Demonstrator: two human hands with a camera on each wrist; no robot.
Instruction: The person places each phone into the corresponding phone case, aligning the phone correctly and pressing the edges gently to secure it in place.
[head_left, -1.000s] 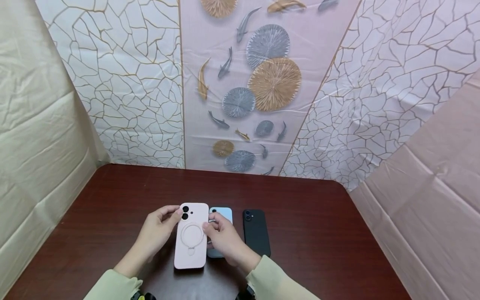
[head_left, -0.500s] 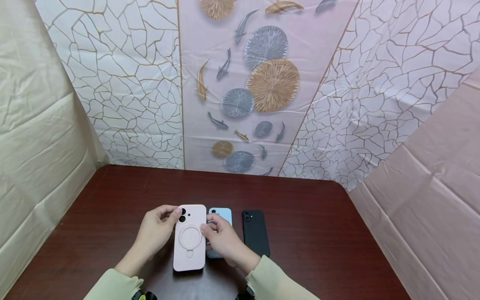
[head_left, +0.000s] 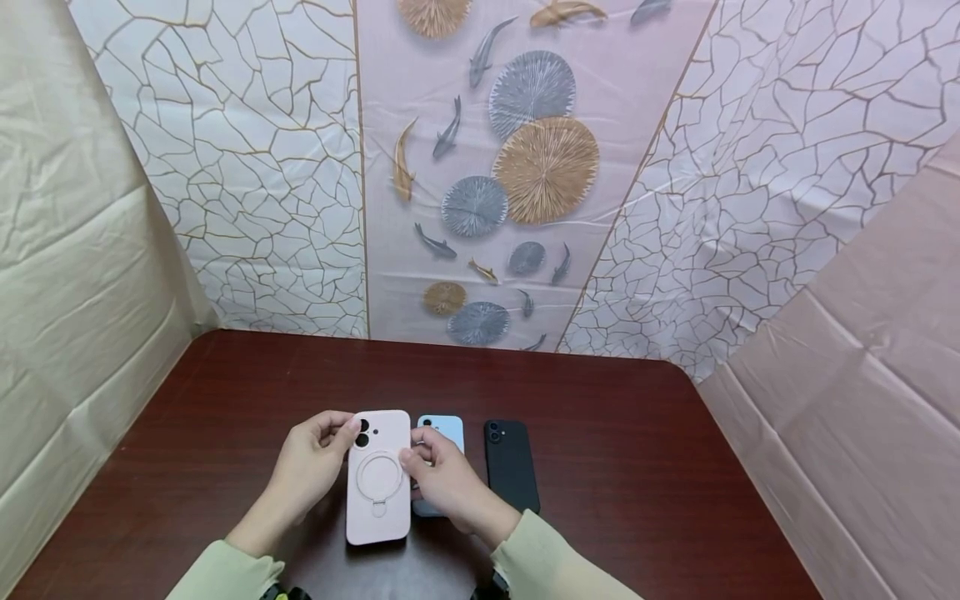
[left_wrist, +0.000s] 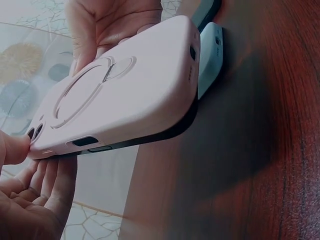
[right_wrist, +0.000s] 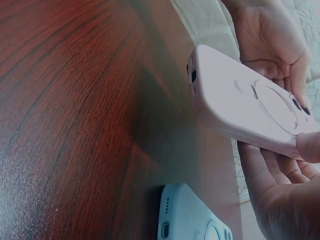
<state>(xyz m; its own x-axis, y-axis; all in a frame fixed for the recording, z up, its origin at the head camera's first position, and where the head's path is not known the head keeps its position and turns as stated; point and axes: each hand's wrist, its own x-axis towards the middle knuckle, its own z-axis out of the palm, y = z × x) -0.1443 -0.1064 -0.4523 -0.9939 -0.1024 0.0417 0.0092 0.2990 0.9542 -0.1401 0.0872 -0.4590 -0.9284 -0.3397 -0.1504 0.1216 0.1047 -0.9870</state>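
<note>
A pink phone case with camera holes and a ring on its back is held off the table between both hands. Along its lower side in the left wrist view, a dark edge like a phone shows under the pink case. My left hand pinches it at the upper left corner beside the camera holes, thumb on top and fingers beneath. On the opposite long side, my right hand grips the edge, thumb on the back and fingers underneath. Close by the right hand lies a light blue phone case, partly covered by that hand.
A black phone or case lies to the right of the blue one, its lower end close to the right forearm. All stand on a dark red wooden table. Patterned cloth hangs behind the table's far edge, with plain cloths at both sides.
The pink case has shifted slightly left and nearer to the person, and turned a little. Both hands keep their hold on it. The blue and black ones stay where they were.
</note>
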